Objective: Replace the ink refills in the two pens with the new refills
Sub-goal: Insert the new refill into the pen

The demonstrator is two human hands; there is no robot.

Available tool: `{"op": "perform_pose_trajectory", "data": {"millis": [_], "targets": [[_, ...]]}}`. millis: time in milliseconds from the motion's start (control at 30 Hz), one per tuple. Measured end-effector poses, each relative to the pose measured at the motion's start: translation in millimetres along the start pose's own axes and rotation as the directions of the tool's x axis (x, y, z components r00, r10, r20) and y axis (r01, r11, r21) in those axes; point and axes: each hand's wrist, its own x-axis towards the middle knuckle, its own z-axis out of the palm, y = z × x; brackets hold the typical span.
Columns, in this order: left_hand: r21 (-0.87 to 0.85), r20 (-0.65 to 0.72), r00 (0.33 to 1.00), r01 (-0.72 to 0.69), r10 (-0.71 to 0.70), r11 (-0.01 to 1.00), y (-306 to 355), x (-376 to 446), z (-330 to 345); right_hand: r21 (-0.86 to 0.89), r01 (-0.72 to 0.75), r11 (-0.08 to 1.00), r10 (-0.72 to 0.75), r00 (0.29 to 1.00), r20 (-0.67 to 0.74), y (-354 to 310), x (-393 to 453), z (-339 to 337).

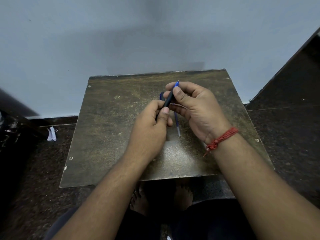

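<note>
A black pen barrel [168, 100] is held tilted above the small table [110, 129], its blue tip and thin metal point [177, 83] aimed up and away from me. My left hand [150, 129] grips the barrel's lower end. My right hand [195, 108] pinches its upper part between thumb and fingers. A blue refill [177, 124] with a clear end lies on the table under my hands. A second blue piece [161, 96] shows just behind my fingers, mostly hidden.
The worn brown table stands against a pale wall [121, 40]. Dark speckled floor surrounds it, with a crumpled white paper [51, 134] at left. My bare feet [138, 200] show below the table's front edge. A red thread [220, 140] circles my right wrist.
</note>
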Motion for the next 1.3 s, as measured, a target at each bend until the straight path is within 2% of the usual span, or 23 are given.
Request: {"op": "perform_pose_trajectory", "data": {"millis": [167,433,667,900,1033,1300], "targets": [[0.010,0.010,1.000,0.005,-0.005,1.000,-2,0,2,-0.008,0.008,1.000,-0.009,0.997,-0.082,1,-1,6],[-0.029,-0.007,1.000,0.002,-0.003,1.000,0,0,1,0.009,0.010,1.000,-0.010,1.000,0.006,-2,-2,1],[-0.003,-0.007,1.000,-0.014,0.014,1.000,-4,1,4,-0.004,0.019,1.000,-0.019,0.998,-0.061,-1,0,5],[-0.001,-0.015,1.000,-0.019,0.019,1.000,-4,1,3,-0.002,0.011,1.000,-0.011,1.000,-0.016,-2,-1,3],[0.011,-0.039,0.999,-0.018,0.018,1.000,-3,1,4,-0.071,0.034,0.997,-0.039,0.997,-0.061,-2,-1,5],[0.024,-0.105,0.994,-0.013,0.015,1.000,-8,3,5,-0.045,0.035,0.998,-0.042,0.986,-0.159,1,-2,17]]}}
